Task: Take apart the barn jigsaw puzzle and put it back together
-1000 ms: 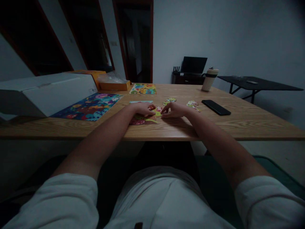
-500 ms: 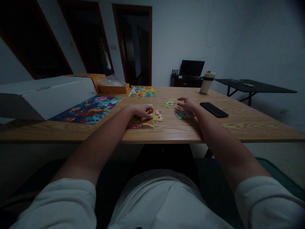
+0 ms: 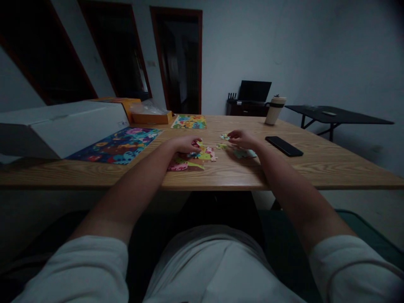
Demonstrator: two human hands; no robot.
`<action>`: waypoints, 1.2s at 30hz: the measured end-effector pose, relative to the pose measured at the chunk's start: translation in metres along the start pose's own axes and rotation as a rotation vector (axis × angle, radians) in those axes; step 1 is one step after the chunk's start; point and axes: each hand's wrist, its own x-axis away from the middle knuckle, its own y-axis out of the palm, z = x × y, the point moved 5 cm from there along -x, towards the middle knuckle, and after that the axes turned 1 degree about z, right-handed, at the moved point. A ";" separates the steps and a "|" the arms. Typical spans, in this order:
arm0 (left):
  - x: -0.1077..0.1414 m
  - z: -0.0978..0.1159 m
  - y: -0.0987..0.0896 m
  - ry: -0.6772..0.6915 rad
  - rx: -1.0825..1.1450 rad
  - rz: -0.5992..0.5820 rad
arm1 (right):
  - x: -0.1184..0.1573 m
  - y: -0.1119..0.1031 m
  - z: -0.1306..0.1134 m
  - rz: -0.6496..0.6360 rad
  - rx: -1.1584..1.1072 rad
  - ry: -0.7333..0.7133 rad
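My left hand is over the partly joined jigsaw puzzle near the table's front edge. Its thumb and fingers are curved but apart, with coloured puzzle picture showing between them. Joined pieces in pink and yellow-green stick out to the right of that hand. My right hand has its fingertips closed at a small light puzzle piece; the exact grip is dim. A yellow-green piece lies just in front of these fingertips. Pale green pieces lie beneath my right hand, partly hidden by it.
A black phone and a cream tumbler are on the right. To the left are a white box, a dark blue picture sheet and an orange box with clear plastic. Farther back lies a yellow picture sheet.
My right hand has moved left and closed its fingers at the small loose pieces, which now lie apart. My left hand has lifted slightly off the puzzle, baring more of it.
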 end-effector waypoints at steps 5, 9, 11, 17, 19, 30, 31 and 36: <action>0.004 -0.005 -0.004 -0.064 -0.053 0.029 | -0.004 -0.033 0.049 0.221 0.033 0.222; 0.004 -0.008 -0.004 -0.042 -0.052 0.006 | 0.005 -0.040 0.072 0.036 0.180 0.387; 0.003 -0.008 -0.004 -0.027 -0.039 0.001 | 0.009 -0.044 0.075 -0.023 0.196 0.393; 0.006 -0.006 -0.004 -0.028 -0.033 -0.056 | 0.013 -0.039 0.062 -0.247 0.209 0.296; 0.006 -0.006 -0.003 -0.035 -0.034 -0.069 | 0.013 -0.035 0.053 -0.236 0.222 0.276; -0.002 -0.016 0.000 -0.012 -0.003 -0.082 | 0.014 -0.016 0.033 -0.255 0.253 0.245; -0.002 -0.015 0.000 -0.011 0.004 -0.080 | 0.014 -0.017 0.031 -0.241 0.252 0.248; -0.001 -0.014 0.000 -0.015 0.008 -0.072 | 0.014 -0.026 0.021 -0.085 0.225 0.227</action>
